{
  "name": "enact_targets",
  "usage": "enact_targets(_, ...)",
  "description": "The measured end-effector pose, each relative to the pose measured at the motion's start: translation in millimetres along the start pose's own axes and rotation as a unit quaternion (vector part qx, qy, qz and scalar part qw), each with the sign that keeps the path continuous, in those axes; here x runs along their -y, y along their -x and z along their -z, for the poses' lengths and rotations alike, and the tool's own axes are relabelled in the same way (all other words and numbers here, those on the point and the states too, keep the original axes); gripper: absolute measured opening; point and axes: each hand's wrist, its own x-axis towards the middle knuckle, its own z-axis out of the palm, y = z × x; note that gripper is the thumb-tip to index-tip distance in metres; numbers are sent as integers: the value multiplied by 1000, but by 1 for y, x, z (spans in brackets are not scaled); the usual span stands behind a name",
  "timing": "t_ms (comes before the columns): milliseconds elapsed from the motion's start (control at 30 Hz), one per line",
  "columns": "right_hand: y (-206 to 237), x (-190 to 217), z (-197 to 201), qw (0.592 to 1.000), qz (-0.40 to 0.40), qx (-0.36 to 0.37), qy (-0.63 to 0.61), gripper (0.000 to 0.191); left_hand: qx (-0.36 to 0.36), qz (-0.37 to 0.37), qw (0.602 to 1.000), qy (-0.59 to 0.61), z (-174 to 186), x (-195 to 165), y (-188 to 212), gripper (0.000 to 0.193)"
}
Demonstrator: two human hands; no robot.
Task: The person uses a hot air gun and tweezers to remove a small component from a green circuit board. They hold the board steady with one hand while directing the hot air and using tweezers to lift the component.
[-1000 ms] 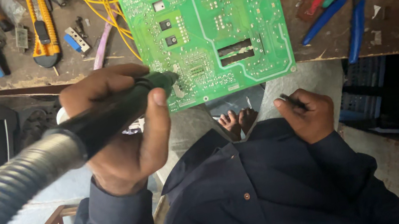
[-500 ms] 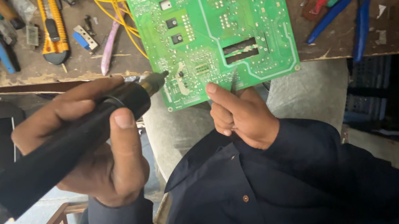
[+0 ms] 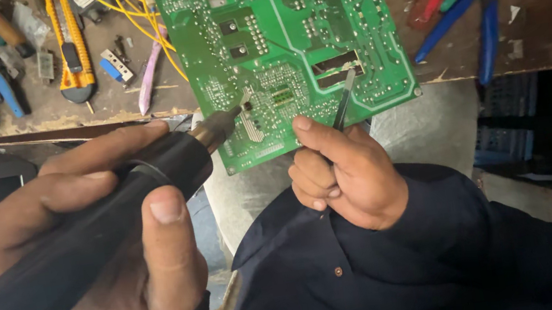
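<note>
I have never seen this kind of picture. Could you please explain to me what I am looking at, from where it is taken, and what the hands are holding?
The camera sits on a person's head and looks down, so you see their own two hands and dark blue shirt. The left hand grips a thick black heating tool; its metal tip meets a green circuit board. The right hand holds thin dark tweezers against the board's near edge. The board lies on a worn wooden workbench, overhanging it. Around it lie a yellow utility knife, yellow wires and blue-handled pliers.
</note>
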Motion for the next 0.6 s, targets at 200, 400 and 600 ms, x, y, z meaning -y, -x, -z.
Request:
enact_targets(200,2,6,-8,1000,8,16,-9,37,16,-4,1000,-7,2,-8,-4,39)
enact_targets(400,2,7,-15,1000,6,10,-18,35,29,-4,999,-20,4,-11,-6,41)
enact_targets(600,-1,7,-19,1000,5,-3,-8,31,43,-3,999,-27,7,-13,-9,43)
